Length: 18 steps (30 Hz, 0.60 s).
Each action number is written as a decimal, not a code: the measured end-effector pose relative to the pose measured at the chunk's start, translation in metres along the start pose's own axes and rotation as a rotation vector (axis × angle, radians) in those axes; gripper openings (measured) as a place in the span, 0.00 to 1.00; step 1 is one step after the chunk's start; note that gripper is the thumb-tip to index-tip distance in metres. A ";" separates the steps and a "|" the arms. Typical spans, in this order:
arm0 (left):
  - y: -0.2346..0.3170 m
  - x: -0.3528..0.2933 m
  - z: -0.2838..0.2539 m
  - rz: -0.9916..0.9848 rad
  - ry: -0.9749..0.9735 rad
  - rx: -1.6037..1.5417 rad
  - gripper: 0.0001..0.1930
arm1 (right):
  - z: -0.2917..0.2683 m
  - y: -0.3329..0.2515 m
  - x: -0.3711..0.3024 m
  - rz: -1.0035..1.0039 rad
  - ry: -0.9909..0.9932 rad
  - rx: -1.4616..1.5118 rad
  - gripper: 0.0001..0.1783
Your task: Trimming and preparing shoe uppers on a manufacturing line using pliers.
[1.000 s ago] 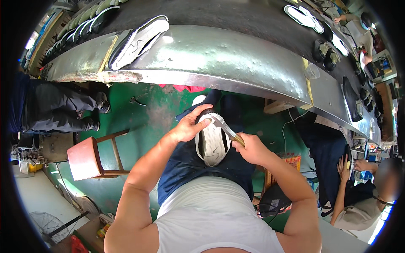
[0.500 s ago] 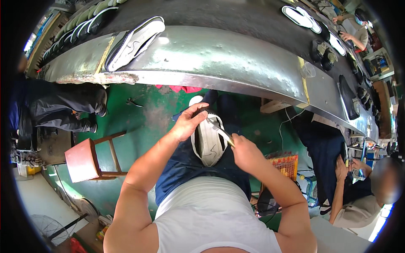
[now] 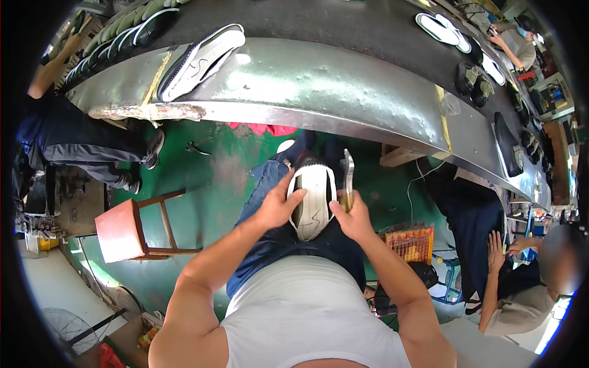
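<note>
A white shoe (image 3: pixel 313 202) lies sole-up on my lap, toe toward me. My left hand (image 3: pixel 277 206) presses on its left side, thumb across the sole. My right hand (image 3: pixel 351 218) touches the shoe's right edge and grips a metal pincer tool (image 3: pixel 347 173), whose jaws point up and away from the shoe. My legs are in dark blue trousers.
A long metal conveyor bench (image 3: pixel 343 92) curves across in front, with a white-soled shoe (image 3: pixel 201 60) on it and more shoes farther along. A red wooden stool (image 3: pixel 126 230) stands to my left on the green floor. One person sits at right (image 3: pixel 521 288), another at left (image 3: pixel 80 144).
The tool was lying across the shoe's sole; now my right hand has lifted it off and holds it upright beside the shoe. The shoe has turned more square to me.
</note>
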<state>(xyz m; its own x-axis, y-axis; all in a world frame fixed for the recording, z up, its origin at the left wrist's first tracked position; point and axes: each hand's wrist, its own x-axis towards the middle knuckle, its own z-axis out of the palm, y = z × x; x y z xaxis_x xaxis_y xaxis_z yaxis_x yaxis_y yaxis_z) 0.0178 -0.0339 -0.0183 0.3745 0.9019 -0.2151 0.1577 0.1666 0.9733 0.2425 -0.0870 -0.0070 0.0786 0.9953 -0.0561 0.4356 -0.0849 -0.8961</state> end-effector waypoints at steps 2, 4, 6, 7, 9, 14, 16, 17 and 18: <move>-0.009 -0.013 0.015 -0.111 -0.045 0.059 0.31 | 0.014 0.023 -0.005 0.316 -0.134 0.242 0.16; -0.021 -0.025 0.026 -0.156 -0.048 0.202 0.30 | 0.015 0.034 -0.012 0.386 -0.096 0.282 0.12; -0.035 -0.025 0.032 -0.102 -0.042 0.224 0.33 | 0.009 0.033 -0.013 0.385 -0.104 0.286 0.10; -0.038 -0.022 0.033 -0.064 -0.028 0.303 0.34 | 0.007 0.031 -0.013 0.386 -0.112 0.288 0.09; -0.042 -0.015 0.038 -0.119 -0.062 0.300 0.39 | 0.000 0.035 -0.015 0.390 -0.115 0.334 0.10; -0.023 -0.006 0.029 -0.238 -0.344 -0.144 0.51 | -0.024 0.031 -0.007 0.480 -0.219 0.444 0.11; -0.003 -0.011 0.044 -0.225 -0.247 0.303 0.54 | -0.031 0.037 -0.008 0.474 -0.199 0.478 0.14; -0.009 -0.011 0.047 -0.232 -0.263 0.303 0.54 | -0.032 0.046 -0.014 0.440 -0.175 0.448 0.14; -0.020 -0.009 0.048 -0.240 -0.251 0.276 0.55 | -0.038 0.044 -0.019 0.449 -0.172 0.450 0.14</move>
<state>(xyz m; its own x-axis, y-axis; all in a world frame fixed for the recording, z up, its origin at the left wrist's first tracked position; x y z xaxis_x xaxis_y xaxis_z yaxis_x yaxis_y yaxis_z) 0.0552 -0.0646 -0.0395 0.5025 0.7201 -0.4785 0.4927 0.2163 0.8429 0.2947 -0.1116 -0.0287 0.0042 0.8641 -0.5032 -0.0268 -0.5030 -0.8639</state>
